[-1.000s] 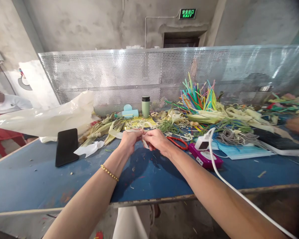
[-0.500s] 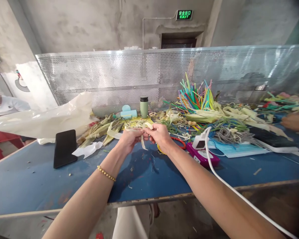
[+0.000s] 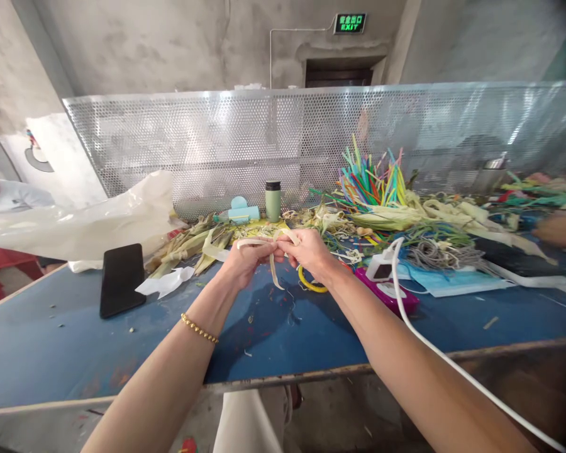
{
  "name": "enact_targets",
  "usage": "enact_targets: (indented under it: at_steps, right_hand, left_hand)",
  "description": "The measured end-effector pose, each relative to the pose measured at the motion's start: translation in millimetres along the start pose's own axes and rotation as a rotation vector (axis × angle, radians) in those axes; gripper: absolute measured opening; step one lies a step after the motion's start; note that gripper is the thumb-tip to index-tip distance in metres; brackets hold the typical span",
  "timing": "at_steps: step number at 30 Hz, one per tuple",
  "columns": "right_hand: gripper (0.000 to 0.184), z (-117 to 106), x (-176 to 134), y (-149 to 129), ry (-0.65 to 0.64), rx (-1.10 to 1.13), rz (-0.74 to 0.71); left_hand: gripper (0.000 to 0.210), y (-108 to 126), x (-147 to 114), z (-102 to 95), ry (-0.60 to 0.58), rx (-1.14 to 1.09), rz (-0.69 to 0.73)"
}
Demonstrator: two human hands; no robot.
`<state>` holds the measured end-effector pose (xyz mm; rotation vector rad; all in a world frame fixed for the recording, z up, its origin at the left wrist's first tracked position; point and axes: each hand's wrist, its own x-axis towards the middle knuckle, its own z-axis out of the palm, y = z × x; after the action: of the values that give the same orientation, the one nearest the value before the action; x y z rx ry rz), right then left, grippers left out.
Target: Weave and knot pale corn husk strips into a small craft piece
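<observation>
Over the blue table (image 3: 170,355), both hands meet at a pale, narrow strip of corn husk (image 3: 274,275). My left hand (image 3: 248,259) pinches it with thumb and fingers. Against it, my right hand (image 3: 310,253) grips the strip too, its fingertips almost touching the left ones. One end dangles below the fingers, and another part curls up over the right hand. How the strip is folded between the fingertips is hidden. Below my right wrist lies a yellow ring (image 3: 311,284), partly covered by the hand.
Dried husks (image 3: 188,242), a green bottle (image 3: 273,202) and colourful strips (image 3: 371,179) lie along the back. A black phone (image 3: 121,281) and white scrap (image 3: 166,282) are left. A purple box (image 3: 390,294), white cable (image 3: 427,345) and blue mask (image 3: 457,283) are right. Another person's hand (image 3: 560,230) is far right.
My right hand has shifted slightly right and turned, showing more of the yellow ring. The dangling strip end hangs a little longer and lower. Both hands keep their pinch.
</observation>
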<state>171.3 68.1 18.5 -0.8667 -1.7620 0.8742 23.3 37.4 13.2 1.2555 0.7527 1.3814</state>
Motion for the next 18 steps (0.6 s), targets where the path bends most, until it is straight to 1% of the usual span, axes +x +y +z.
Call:
enact_targets:
  at_steps: [2, 5, 7, 11, 14, 16, 18]
  right_hand:
    - [0.017, -1.8, 0.6, 0.7, -0.022, -0.059, -0.044]
    - [0.025, -5.2, 1.0, 1.3, -0.072, -0.095, -0.067]
    - [0.030, -7.5, 0.6, 0.3, -0.108, -0.085, -0.078]
    - [0.033, -10.2, -1.8, -5.7, -0.162, -0.041, -0.101]
    - [0.029, -10.2, -3.0, -9.6, -0.159, -0.033, -0.074]
    - [0.020, -9.4, -2.8, -9.8, -0.144, -0.027, -0.048]
    - [0.019, -8.3, -2.2, -8.1, -0.124, -0.014, -0.051]
  left_hand:
    - [0.018, 0.7, 0.7, -1.6, 0.014, -0.001, -0.026]
    - [0.014, 1.6, 1.9, -3.0, 0.022, 0.000, -0.070]
    - [0.011, 2.8, 1.9, -2.7, 0.022, 0.001, -0.089]
    - [0.008, 5.9, 0.3, -0.6, 0.023, -0.005, -0.134]
    - [0.007, 7.2, 0.3, -0.2, 0.036, -0.002, -0.149]
    - [0.004, 7.1, 1.4, -0.8, 0.037, 0.006, -0.135]
    - [0.003, 6.5, 2.8, -1.7, 0.029, 0.019, -0.107]
